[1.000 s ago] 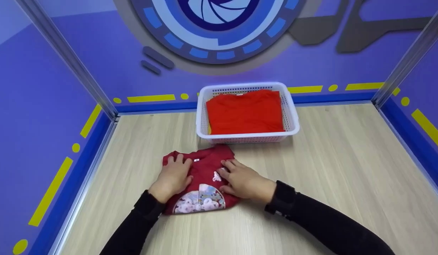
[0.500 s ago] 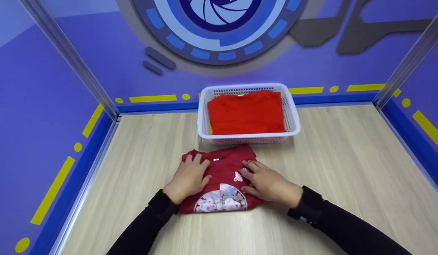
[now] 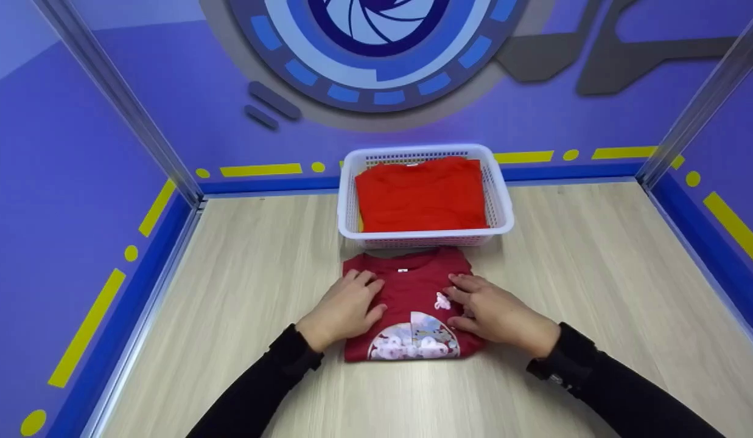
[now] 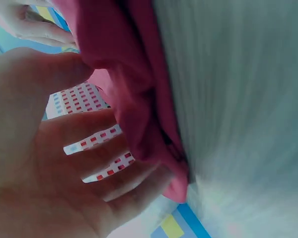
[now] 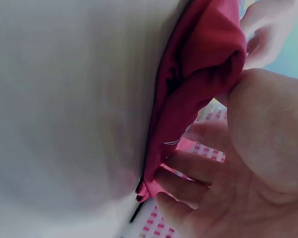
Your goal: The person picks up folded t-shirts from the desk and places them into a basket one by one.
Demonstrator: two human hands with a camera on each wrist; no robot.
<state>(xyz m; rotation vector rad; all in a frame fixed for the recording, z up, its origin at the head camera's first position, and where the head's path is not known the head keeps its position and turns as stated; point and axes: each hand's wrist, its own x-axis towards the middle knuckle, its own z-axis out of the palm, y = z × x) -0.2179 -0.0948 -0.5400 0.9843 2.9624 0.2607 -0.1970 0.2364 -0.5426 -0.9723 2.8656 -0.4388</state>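
A dark red T-shirt (image 3: pixel 406 292), folded into a rough square with a pale half-circle print along its near edge, lies on the wooden table just in front of the basket. My left hand (image 3: pixel 346 304) rests on its left side, fingers spread over the cloth. On the opposite side my right hand (image 3: pixel 498 313) lies with its fingertips on the shirt beside a small white print. In the left wrist view the fingers (image 4: pixel 89 124) touch the layered edge of the shirt (image 4: pixel 124 79). The right wrist view shows the fingers (image 5: pixel 193 166) against the other folded side (image 5: pixel 184 104).
A white plastic basket (image 3: pixel 346 207) stands at the back against the blue wall, holding a folded bright red garment (image 3: pixel 422 194) with a bit of yellow cloth beneath. Patterned walls (image 3: pixel 108 182) with metal corner posts enclose the table (image 3: pixel 248 261) on the left, back and right.
Both hands have moved right together, and the dark red shirt has slid with them from left of the basket to in front of it. The basket stays where it was.
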